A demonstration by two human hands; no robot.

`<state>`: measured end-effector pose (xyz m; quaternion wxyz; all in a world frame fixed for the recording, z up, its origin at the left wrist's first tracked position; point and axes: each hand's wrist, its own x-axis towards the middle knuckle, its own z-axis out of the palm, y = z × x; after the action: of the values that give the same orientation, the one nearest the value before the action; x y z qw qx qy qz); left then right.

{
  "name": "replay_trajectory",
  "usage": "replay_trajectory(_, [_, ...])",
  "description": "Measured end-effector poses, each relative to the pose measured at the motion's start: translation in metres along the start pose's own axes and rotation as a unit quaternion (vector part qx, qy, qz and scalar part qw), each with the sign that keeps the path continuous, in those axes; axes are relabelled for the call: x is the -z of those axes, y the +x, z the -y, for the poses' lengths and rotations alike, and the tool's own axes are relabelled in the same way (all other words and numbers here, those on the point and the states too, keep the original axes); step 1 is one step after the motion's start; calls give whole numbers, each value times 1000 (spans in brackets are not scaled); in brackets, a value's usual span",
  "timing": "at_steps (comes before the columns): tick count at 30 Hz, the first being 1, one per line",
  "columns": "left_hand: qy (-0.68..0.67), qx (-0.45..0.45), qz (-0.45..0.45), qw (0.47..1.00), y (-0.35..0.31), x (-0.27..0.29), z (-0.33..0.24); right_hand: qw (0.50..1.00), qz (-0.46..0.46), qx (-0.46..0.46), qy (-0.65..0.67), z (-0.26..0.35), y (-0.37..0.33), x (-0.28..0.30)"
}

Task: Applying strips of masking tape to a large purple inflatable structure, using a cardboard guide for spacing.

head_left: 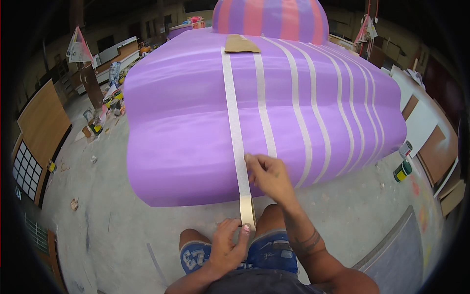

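My left hand [228,247] grips a roll of masking tape [248,213] in front of my knees. From the roll a pale strip of tape [234,128] runs up over a large purple rounded form [178,142]. My right hand [268,175] is beside the lower part of that strip, fingers curled with the fingertips close to its right edge; whether they pinch anything is hard to make out. A piece of brown cardboard [242,44] lies across the strip's upper end. Several more tape strips [301,122] follow the form's curves to the right.
A pink-and-purple striped dome [269,19] rises behind the purple form. Paint cans [402,171] stand on the concrete floor at right, near leaning boards [433,147]. At left are a wooden panel [44,115] and a pile of cans and clutter [113,100]. A grey sheet [391,250] lies lower right.
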<state>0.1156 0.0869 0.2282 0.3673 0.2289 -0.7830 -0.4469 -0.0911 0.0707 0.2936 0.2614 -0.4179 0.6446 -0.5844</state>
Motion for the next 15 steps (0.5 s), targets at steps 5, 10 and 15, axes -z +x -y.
replay_trajectory(5, [49, 9, 6, 999, 1, 0, 9, 997, 17, -32, 71, -46, -42, -3])
replay_trajectory(10, [32, 33, 13, 999, 5, 4, 9, 993, 30, -28, 107, -41, -48, -10])
replay_trajectory(15, [1, 103, 36, 994, 31, 21, -30, 993, 66, -15, 102, -42, -35, -15])
